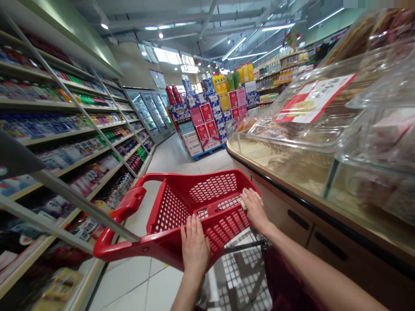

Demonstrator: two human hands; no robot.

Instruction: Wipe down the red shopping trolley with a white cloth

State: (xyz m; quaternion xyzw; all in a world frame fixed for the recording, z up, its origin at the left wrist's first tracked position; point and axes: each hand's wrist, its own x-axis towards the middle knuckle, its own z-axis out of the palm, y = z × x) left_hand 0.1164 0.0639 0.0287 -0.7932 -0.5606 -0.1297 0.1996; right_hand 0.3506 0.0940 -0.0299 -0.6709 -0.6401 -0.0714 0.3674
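A red plastic shopping cart [162, 239] stands side-on in front of me, its perforated basket tilted in view and bare inside where I can see. My left hand [195, 246] is laid over its near rim, fingers side by side and hooked over the edge; the thumb is hidden. On the right, my right hand [254, 209] presses a crumpled whitish cloth [243, 202] against the rim near the basket's corner. Most of the cloth is covered by the fingers. The red handle loop [105, 237] of the cart points left, away from both hands.
Shelves of bottled drinks [74, 103] line the left, with a grey metal bar [87, 207] crossing in front. A glass-fronted food counter [285, 168] holding clear plastic boxes runs close on the right. Ahead are stacked cartons [207, 121] on a blue pallet and glass-door coolers [149, 110].
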